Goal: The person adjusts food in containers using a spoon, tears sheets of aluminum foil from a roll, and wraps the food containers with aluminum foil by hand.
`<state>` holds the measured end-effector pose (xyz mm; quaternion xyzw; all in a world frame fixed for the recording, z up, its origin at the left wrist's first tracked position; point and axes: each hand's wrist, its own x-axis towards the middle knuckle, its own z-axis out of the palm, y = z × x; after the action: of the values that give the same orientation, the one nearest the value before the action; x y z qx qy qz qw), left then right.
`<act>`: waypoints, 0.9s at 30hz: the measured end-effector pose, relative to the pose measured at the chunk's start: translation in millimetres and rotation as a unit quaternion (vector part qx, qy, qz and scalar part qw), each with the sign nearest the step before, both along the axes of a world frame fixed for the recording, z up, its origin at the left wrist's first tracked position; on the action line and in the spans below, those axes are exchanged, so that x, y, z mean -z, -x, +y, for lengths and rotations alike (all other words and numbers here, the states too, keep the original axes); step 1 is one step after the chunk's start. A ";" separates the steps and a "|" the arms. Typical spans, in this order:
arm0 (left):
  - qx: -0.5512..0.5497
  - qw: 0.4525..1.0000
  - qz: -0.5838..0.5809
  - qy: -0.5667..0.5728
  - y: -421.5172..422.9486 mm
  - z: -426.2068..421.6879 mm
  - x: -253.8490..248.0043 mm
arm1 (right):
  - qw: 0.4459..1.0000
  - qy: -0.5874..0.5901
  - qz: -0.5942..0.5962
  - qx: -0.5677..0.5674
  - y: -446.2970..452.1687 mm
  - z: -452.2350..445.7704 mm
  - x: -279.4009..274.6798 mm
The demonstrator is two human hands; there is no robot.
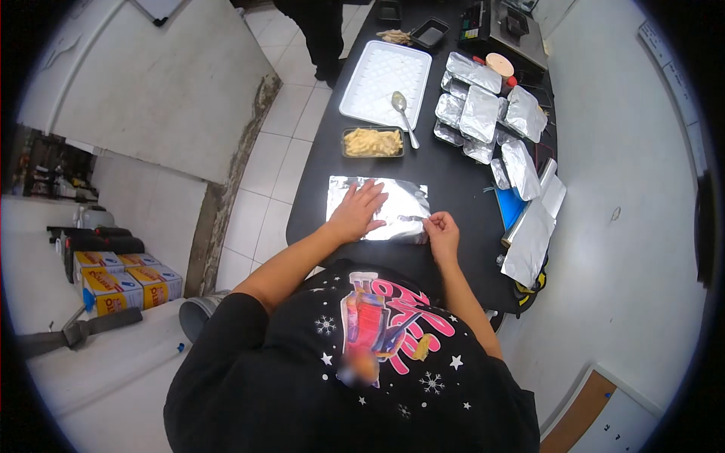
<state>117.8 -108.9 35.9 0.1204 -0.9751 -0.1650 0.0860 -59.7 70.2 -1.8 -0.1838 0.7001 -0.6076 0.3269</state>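
One sheet is in hand and appears to be at the flattening stage: the foil sheet [404, 198] lies spread on the bench [462, 192], between its left edge and its middle, close to the near edge. The left hand [356, 214] rests flat on the foil's left half, fingers spread apart and gripping nothing. The right hand [444, 235] is at the sheet's right edge, toward its near corner, where thumb and forefinger look clamped together on the foil.

Just beyond the sheet, nearer the bench's left edge, stands a clear container of pale yellow strips [372, 143]. Its top is uncovered and no foil touches it, so this portion looks filled but not wrapped. The sheet itself is creased but mostly unfolded.

What seems done sits along the bench's right edge: several foil-covered packages [479, 113], some stacked on others. Whether all are fully sealed cannot be told from here. Toward the near right corner lies more loose foil [529, 245].

Farther along the left edge is a white tray [366, 87], a spoon [400, 106] reaching over its near right corner. Dark containers [430, 32] stand near the far end; whether they belong to the remaining work is unclear.
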 end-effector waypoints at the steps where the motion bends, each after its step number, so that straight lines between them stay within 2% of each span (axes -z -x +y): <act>1: -0.006 1.000 -0.002 0.004 -2.3 0.4 4.4 | 1.000 -0.001 0.000 -0.004 0.0 1.0 2.1; 7: -0.013 1.000 -0.008 0.011 -5.4 2.0 8.5 | 0.999 -0.036 -0.002 -0.014 -0.7 4.0 3.8; 8: -0.014 1.000 -0.008 0.010 -4.8 1.9 7.9 | 0.987 -0.043 0.155 -0.007 -0.3 3.6 2.0; 9: -0.014 1.000 -0.007 0.011 -4.4 1.8 8.3 | 0.950 -0.049 0.308 0.000 -2.5 0.1 -13.4; 10: -0.013 1.000 -0.005 0.011 -4.0 1.9 8.8 | 0.890 -0.053 0.453 0.008 -5.7 -3.8 -24.8; 11: -0.012 1.000 -0.004 0.012 -3.9 1.8 9.2 | 0.879 -0.023 0.475 -0.038 -9.1 -9.5 -30.7; 13: -0.008 1.000 0.004 0.005 -4.0 1.4 10.2 | 0.848 0.038 0.514 -0.128 -16.2 -24.1 -36.6; 16: 0.001 1.000 0.004 0.006 -1.6 -0.6 10.5 | 0.798 0.051 0.523 -0.294 -25.4 -46.6 -38.1; 19: 0.009 1.000 -0.004 -0.004 -0.6 -4.4 9.1 | 0.810 0.008 0.491 -0.322 -27.3 -60.8 -38.7; 23: 0.009 1.000 0.002 -0.008 -0.2 -6.8 11.5 | 0.785 -0.002 0.528 -0.324 -20.9 -60.6 -18.2; 27: 0.018 1.000 -0.013 0.001 2.1 -8.0 5.3 | 0.761 -0.047 0.550 -0.341 -21.5 -57.5 -24.5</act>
<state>115.7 -116.9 30.6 0.1047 -0.9783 -0.1645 0.0707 -38.1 12.7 22.8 -0.6976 0.6781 -0.2170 0.0797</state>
